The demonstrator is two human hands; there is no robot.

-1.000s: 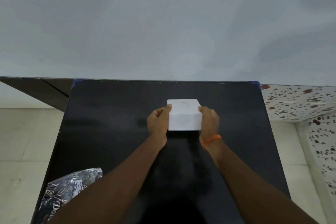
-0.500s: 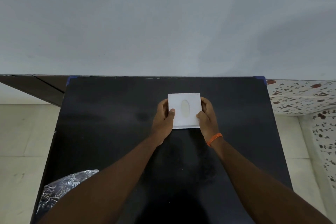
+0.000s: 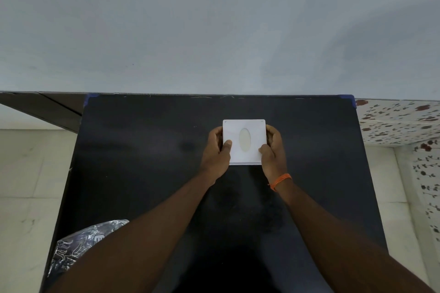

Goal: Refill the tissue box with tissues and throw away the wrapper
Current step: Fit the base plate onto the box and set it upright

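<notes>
A white square tissue box [image 3: 252,135] with an oval slot in its top sits on the black table [image 3: 142,150], towards the back middle. My left hand [image 3: 217,150] grips its left side, thumb on the top face. My right hand [image 3: 272,150] grips its right side, thumb on the top near the front corner; an orange band circles that wrist. A crumpled clear wrapper with dark print [image 3: 81,242] lies at the table's front left corner, partly hidden by my left forearm.
A plain grey wall rises right behind the table's back edge. Pale floor tiles lie to the left, and a flower-patterned tiled ledge [image 3: 400,121] stands at the right. Blue tape marks the table's two back corners.
The box was tilted with its front face towards me; now it lies flat with the oval slot facing up, both hands still on its sides.
</notes>
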